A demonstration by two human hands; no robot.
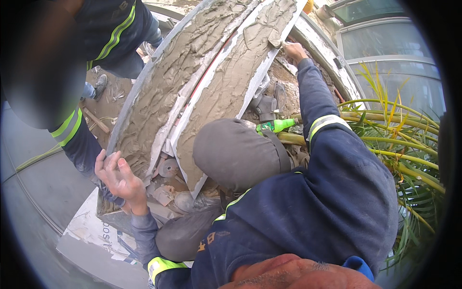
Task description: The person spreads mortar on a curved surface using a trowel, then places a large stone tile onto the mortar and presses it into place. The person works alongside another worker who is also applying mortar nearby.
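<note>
Dusty outdoor building spot, with a framed glass panel (385, 41) and a leafy plant (399, 144) beyond the right arm. The right hand (294, 51) has its fingers curled closed on what's probably a small trowel (275, 41), though it's too tiny and caked to be sure. The left hand (122, 182) is half open, nothing in it. Just left of the right fingers is a mortar-covered strip (231, 82); past it, a wider coated strip (163, 82) runs down near the left fingers. A green bottle (276, 126) lies below the right hand, and a co-worker (115, 33) stands beyond the left. I'd call the spreading mostly done; it's all lumpy, so smoothing looks left.
</note>
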